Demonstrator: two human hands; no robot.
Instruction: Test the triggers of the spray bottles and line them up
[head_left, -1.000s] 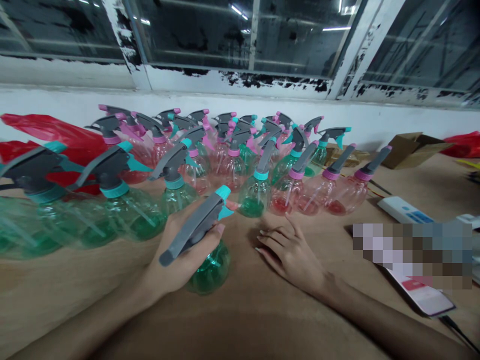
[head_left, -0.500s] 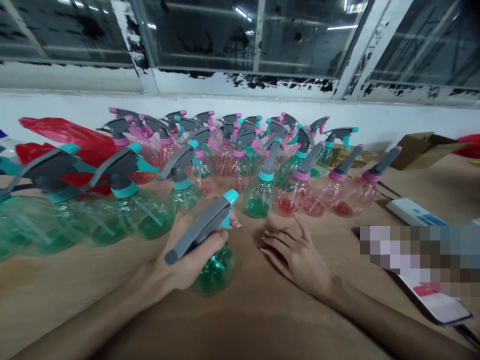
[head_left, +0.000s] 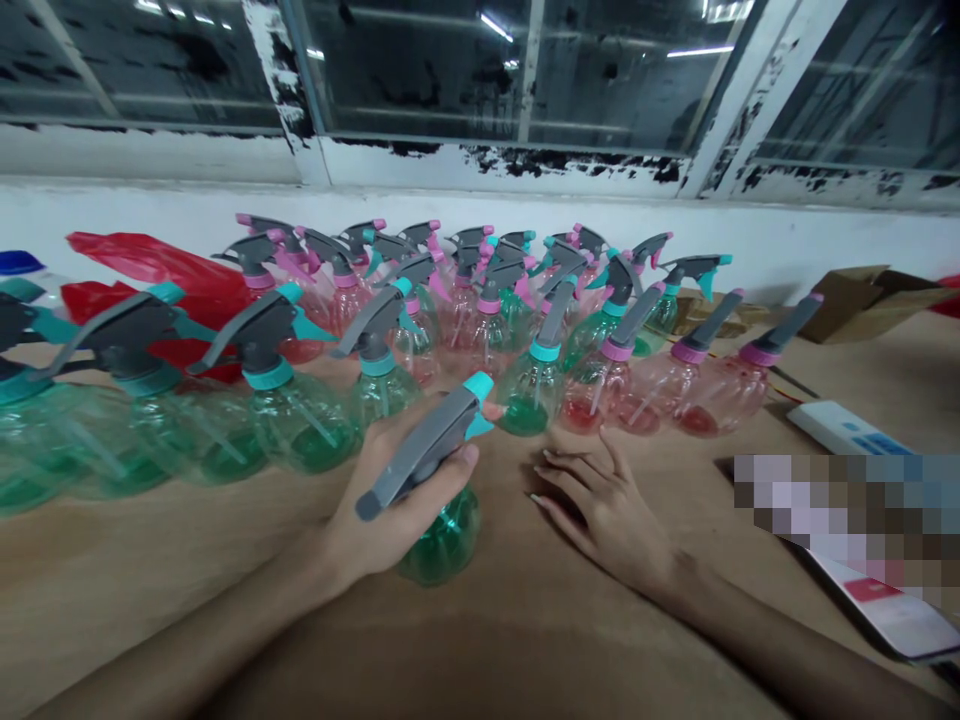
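My left hand (head_left: pixel 405 490) is wrapped round the neck of a green spray bottle (head_left: pixel 442 540) with a grey and teal trigger head. The bottle stands on the table, its nozzle pointing away to the right. My right hand (head_left: pixel 604 500) rests on the tabletop to the right with fingers spread, holding nothing. Just beyond it stand a green spray bottle (head_left: pixel 531 395) with a teal collar and a pink spray bottle (head_left: pixel 594 390) with a pink collar. To the left, several green spray bottles (head_left: pixel 304 430) form a row.
More pink and green spray bottles (head_left: pixel 491 335) crowd the back by the wall. A red plastic bag (head_left: pixel 172 275) lies behind the left row. On the right are a phone (head_left: pixel 900 610), a white device with blue marks (head_left: pixel 847 425) and an open cardboard box (head_left: pixel 862 300).
The whole view has shifted slightly, so everything appears a little further right. My left hand keeps its grip on the spray bottle, and my right hand stays on the table.
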